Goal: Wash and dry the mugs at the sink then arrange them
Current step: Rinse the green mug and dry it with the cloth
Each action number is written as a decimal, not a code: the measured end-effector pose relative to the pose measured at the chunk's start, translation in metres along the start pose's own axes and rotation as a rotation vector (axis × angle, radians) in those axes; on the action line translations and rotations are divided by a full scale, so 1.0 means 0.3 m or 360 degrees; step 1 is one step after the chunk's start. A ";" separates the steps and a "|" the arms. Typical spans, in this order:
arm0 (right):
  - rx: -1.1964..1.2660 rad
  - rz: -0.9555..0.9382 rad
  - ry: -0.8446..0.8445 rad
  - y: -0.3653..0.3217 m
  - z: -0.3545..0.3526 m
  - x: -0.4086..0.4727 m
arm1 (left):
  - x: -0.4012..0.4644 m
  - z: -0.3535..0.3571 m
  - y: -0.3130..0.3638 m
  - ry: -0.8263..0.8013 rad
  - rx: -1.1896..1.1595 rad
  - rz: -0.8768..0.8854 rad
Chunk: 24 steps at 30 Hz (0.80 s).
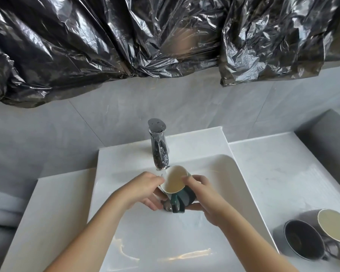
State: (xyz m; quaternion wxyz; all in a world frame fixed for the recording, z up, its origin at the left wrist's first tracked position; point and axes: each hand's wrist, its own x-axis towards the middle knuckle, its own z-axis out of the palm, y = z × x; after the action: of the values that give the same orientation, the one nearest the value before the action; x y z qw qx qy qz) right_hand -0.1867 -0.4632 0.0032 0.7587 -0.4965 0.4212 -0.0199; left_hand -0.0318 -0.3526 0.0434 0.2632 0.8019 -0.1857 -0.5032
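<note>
A dark green mug (182, 197) with a cream inside is held tilted over the white sink basin (224, 173), its mouth toward the chrome tap (159, 148). Water runs from the spout onto the mug's rim. My left hand (145, 190) holds the mug's left side and rim. My right hand (203, 197) grips its body, with the thumb on the rim. The mug's handle points down toward me. On the counter at the right stand two more mugs: a dark grey one (302, 239) and a grey one with a cream inside (335, 225).
The sink sits in a white counter (283, 169) with flat areas to its left and right. Crumpled black plastic sheeting (126, 40) covers the wall above. Grey tiles (106, 114) lie behind the tap. A grey ledge (326, 134) rises at the far right.
</note>
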 end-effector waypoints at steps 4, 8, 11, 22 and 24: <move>-0.0020 0.0049 -0.0043 0.036 0.001 0.026 | 0.014 0.007 0.019 0.0135 0.0470 0.0219; -0.0399 0.0159 -0.0362 0.001 -0.031 0.042 | 0.009 -0.004 0.030 0.0088 0.0852 0.0377; -0.0383 0.0180 -0.0395 -0.016 -0.032 0.049 | 0.015 -0.005 0.003 0.0192 0.0721 0.0433; -0.0226 0.0148 -0.0420 0.023 0.014 0.043 | 0.002 0.068 -0.100 0.0379 0.0475 0.0510; -0.0202 0.0147 -0.0447 0.010 0.000 0.048 | 0.013 0.053 -0.103 0.0372 0.0517 0.0541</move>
State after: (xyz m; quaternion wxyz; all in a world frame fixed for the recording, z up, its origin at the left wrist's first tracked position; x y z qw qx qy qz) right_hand -0.1785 -0.4681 -0.0080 0.7773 -0.5214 0.3340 0.1114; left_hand -0.0434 -0.3340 0.0161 0.2316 0.8436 -0.3644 -0.3193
